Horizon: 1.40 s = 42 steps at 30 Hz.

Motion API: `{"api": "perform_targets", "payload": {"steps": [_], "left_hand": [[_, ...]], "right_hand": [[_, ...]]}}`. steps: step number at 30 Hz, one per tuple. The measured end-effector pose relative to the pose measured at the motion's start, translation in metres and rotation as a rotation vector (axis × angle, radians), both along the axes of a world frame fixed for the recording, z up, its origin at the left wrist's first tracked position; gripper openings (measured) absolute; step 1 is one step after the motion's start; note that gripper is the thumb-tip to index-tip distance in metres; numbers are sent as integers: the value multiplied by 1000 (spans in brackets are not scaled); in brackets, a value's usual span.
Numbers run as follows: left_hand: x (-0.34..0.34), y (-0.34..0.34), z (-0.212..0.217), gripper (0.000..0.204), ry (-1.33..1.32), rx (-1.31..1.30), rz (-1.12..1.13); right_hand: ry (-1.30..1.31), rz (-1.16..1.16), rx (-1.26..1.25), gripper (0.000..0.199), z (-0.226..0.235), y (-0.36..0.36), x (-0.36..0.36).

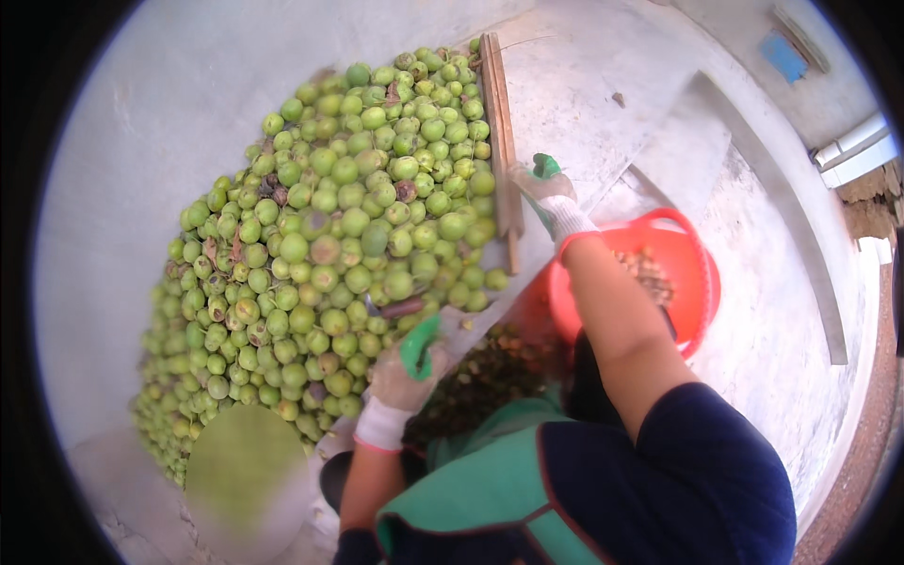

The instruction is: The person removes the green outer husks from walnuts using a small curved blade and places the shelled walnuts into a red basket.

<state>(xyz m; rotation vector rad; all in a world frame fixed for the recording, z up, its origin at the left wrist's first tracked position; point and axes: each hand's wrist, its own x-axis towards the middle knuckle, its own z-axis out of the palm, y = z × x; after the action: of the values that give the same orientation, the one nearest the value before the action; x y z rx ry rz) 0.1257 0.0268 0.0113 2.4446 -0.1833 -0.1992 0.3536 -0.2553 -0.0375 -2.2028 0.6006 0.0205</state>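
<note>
A big heap of small round green fruits (330, 245) lies on the pale concrete floor (169, 122), a few of them brown and spoiled. My left hand (405, 372), in a white knit glove with green coating, rests at the heap's near edge. A brown-handled tool (400, 307) lies just beyond its fingers; whether the hand grips it is hidden. My right hand (554, 200), gloved the same way, is raised beside the wooden planks (502, 141) at the heap's right side, back toward me, its fingers partly hidden.
An orange plastic basket (702, 273) with brownish pieces inside stands to the right, behind my right forearm. Dark husk scraps (485, 372) are piled in front of my green apron (490, 480). Concrete slabs (697, 141) and white pipes (857, 151) sit at the far right.
</note>
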Motion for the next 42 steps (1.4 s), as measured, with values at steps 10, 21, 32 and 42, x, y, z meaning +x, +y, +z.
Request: {"api": "perform_targets", "payload": {"steps": [10,21,32,42], "left_hand": [[222,114,33,57,-526,655,397],[265,139,18,59,-424,1009,326],[269,143,8,65,-537,933,333],[263,145,11,59,-461,947,339]], "right_hand": [[-327,116,485,55,62,-19,78],[-397,157,213,48,19,-31,259],[-350,153,-465,44,-32,17,432],[-56,584,-428,49,-65,60,501]]}}
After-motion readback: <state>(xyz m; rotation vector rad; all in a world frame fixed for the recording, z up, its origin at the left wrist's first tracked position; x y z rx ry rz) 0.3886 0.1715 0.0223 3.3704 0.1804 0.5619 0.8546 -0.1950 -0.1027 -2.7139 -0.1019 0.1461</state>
